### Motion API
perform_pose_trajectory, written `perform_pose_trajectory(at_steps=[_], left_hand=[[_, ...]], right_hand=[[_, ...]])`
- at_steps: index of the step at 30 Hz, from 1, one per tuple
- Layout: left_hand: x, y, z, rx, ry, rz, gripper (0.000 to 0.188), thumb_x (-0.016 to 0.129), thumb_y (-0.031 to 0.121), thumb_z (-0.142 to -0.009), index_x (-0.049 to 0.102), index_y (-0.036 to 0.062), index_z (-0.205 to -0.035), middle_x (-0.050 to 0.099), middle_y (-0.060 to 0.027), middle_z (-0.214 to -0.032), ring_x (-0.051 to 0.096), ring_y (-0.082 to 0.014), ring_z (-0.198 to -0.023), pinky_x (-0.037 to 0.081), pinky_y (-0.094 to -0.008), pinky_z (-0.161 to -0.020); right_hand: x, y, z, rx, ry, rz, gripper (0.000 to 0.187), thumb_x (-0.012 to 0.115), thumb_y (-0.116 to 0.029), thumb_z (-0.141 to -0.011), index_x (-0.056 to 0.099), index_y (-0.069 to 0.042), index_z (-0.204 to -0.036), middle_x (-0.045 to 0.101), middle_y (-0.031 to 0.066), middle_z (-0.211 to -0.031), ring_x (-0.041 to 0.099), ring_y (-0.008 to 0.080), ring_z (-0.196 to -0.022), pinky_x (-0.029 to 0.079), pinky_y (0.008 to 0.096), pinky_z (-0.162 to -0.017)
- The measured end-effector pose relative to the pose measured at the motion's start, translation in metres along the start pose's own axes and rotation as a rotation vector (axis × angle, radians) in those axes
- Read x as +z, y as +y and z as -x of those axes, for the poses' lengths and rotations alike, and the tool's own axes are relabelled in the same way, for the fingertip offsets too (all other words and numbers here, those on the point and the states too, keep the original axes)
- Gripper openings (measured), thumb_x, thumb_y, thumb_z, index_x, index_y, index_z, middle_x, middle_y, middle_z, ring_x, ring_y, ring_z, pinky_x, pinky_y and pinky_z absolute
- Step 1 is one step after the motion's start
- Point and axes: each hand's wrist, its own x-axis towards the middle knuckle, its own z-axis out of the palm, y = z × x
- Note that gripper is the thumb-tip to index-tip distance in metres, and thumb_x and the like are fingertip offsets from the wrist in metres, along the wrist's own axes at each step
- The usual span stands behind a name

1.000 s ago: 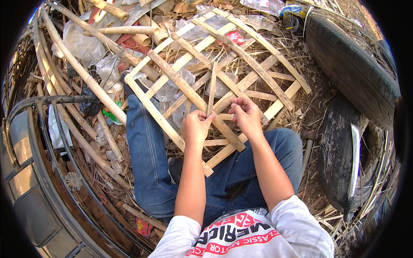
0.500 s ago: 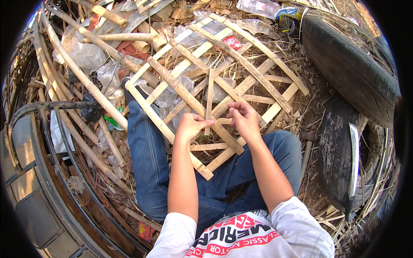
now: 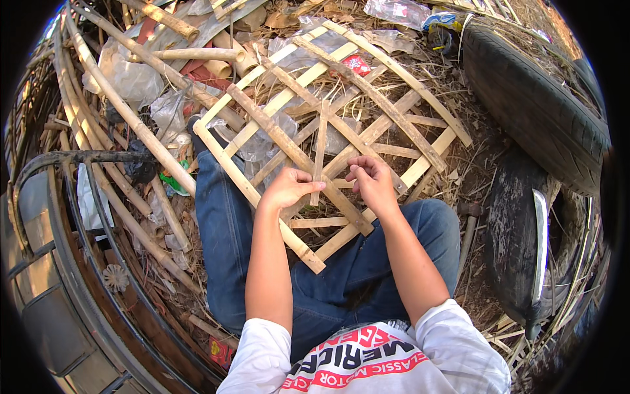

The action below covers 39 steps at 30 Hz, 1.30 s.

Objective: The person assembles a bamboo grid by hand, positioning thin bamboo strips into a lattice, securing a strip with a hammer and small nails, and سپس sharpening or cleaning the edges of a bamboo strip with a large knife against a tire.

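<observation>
A bamboo lattice frame (image 3: 287, 145) of crossed flat strips leans over my legs, its near corner low between my knees. My left hand (image 3: 289, 189) is closed, thumb and fingers pinching the lower part of a short loose-looking bamboo strip (image 3: 321, 141). That strip stands nearly upright in the picture, across a broader diagonal slat. Just right of it, my right hand (image 3: 371, 182) is closed over the lattice, thumb against curled fingers. Whatever those fingertips hold, if anything, is too small to make out.
By my right knee lies a hammer (image 3: 467, 226). Two worn tyres (image 3: 538, 105) stand at the right. Bamboo poles (image 3: 125, 98) and plastic bags (image 3: 128, 75) litter the left side. A metal-framed chair (image 3: 59, 315) sits at the lower left.
My left forearm has swung slightly outward to the left, and the pinched strip tilts a little more to the right at its top. My right hand keeps nearly the same place.
</observation>
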Motion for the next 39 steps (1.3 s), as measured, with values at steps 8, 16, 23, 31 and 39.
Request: perform_pose_trajectory(at_steps=[8, 16, 23, 31, 39], left_hand=[[0.033, 0.046, 0.087, 0.185, 0.024, -0.009, 0.029, 0.082, 0.022, -0.075, 0.067, -0.0021, -0.068, 0.052, 0.0031, -0.056, 0.040, -0.0040, -0.053, 0.029, -0.0253, -0.046], [0.100, 0.088, 0.137, 0.252, -0.377, 0.286, 0.022, 0.064, 0.016, -0.092, 0.067, -0.0061, -0.089, 0.065, -0.0076, -0.069, 0.063, -0.0117, -0.063, 0.052, -0.0256, -0.060], [0.181, 0.100, 0.170, 0.381, -0.425, 0.299, 0.025, 0.069, 0.016, -0.088, 0.067, -0.0049, -0.074, 0.064, -0.0052, -0.063, 0.060, -0.0087, -0.058, 0.049, -0.0237, -0.055], [0.234, 0.163, 0.158, 0.653, -0.395, -0.230, 0.031, 0.068, 0.024, -0.088, 0.065, -0.0031, -0.073, 0.061, -0.0071, -0.056, 0.059, -0.0105, -0.052, 0.046, -0.0266, -0.051], [0.275, 0.181, 0.146, 0.944, -0.332, -0.478, 0.029, 0.069, 0.030, -0.085, 0.072, 0.0012, -0.087, 0.061, -0.0174, -0.059, 0.059, -0.0305, -0.052, 0.047, -0.0369, -0.053]], right_hand=[[0.001, -0.037, 0.050, -0.080, -0.393, -0.052, 0.027, 0.065, -0.022, -0.091, 0.065, 0.000, -0.106, 0.062, 0.0003, -0.077, 0.053, 0.0073, -0.064, 0.043, 0.0242, -0.059], [-0.058, -0.067, 0.136, -0.137, -0.151, -0.253, 0.013, 0.069, -0.012, -0.087, 0.067, -0.001, -0.083, 0.062, -0.0016, -0.071, 0.052, 0.0042, -0.063, 0.042, 0.0213, -0.057], [-0.127, -0.077, 0.227, -0.234, 0.100, -0.119, 0.014, 0.070, -0.011, -0.086, 0.065, 0.002, -0.090, 0.063, 0.0004, -0.075, 0.055, 0.0055, -0.068, 0.044, 0.0222, -0.063], [-0.315, -0.085, 0.364, -0.243, 0.989, 1.424, 0.059, 0.077, -0.020, -0.073, 0.050, -0.004, -0.124, 0.055, 0.0174, -0.115, 0.050, 0.0373, -0.108, 0.036, 0.0455, -0.097], [-0.346, -0.058, 0.409, 0.055, 0.863, 1.288, 0.037, 0.078, -0.022, -0.070, 0.062, -0.001, -0.096, 0.064, 0.0165, -0.074, 0.060, 0.0358, -0.070, 0.046, 0.0419, -0.076]])
